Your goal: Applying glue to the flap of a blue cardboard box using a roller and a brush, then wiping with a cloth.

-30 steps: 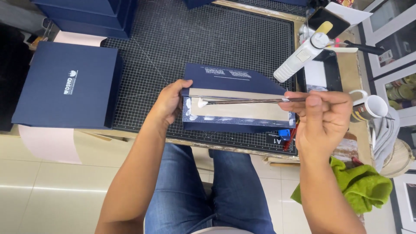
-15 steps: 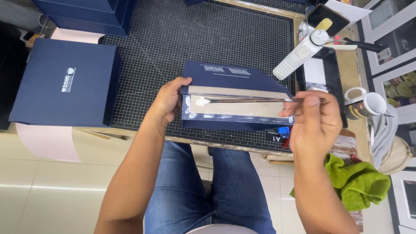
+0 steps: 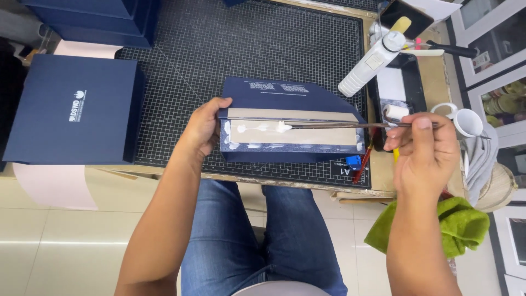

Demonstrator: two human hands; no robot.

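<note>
A dark blue box piece (image 3: 290, 96) with a tan cardboard strip (image 3: 323, 134) lies on the black gridded cutting mat (image 3: 246, 44). My left hand (image 3: 204, 127) presses on its left end. My right hand (image 3: 424, 148) pinches a long thin brush (image 3: 350, 125) that reaches left across the strip. The brush tip sits in a streak of white glue (image 3: 263, 129) near the strip's left end. More white glue smears run along the strip's lower edge.
A closed dark blue box (image 3: 71, 109) lies at the left, with more blue boxes (image 3: 93, 19) stacked behind it. A white glue bottle (image 3: 372, 63) leans over a black tray (image 3: 402, 87). A white cup (image 3: 468, 120) and a green cloth (image 3: 449, 225) are at the right.
My right hand has pulled the brush to the right, so the tip has slid from the strip's left end toward its middle, leaving a white glue streak. My left hand stays put.
</note>
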